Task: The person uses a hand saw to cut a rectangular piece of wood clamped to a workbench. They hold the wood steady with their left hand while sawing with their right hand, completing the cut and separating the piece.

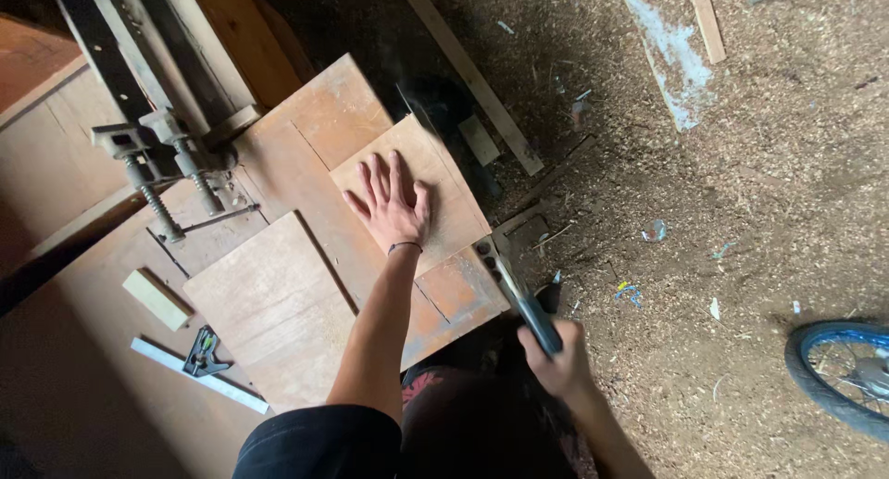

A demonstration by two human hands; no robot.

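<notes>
Wood is being cut here. A flat wooden board (435, 196) is lying on the table (83, 377), and it is being pressed down by the left hand (391, 206). The fingers (375, 178) of that hand are spread out flat and open on the board, so nothing is being gripped by them. A thin dark band is being worn at the wrist just behind the fingers.

A hand saw (505, 275) is being held by the right hand (556, 359). Its dark handle is being wrapped tightly by the clenched fingers. The blade is running up along the board's edge, just beside the thumb side of the flat fingers. The far part of the blade is blurred, so the teeth cannot be seen clearly.

The step in hand looks like the sawing of the board's edge, with the board being kept still. How far the cut has gone cannot be told. For the next stroke, the board is probably needing to be pushed down firmly, and the saw kept straight and away from the spread fingers.

Past the little-finger side, a larger board (269, 294) is lying flat. Further that way a small wood block (156, 299) and a square ruler (199, 372) are resting. Two metal clamps (157, 178) are standing beyond the fingertips to the left. Sawdust is covering the floor (722, 192), and a blue bicycle wheel (838, 377) is showing far off.
</notes>
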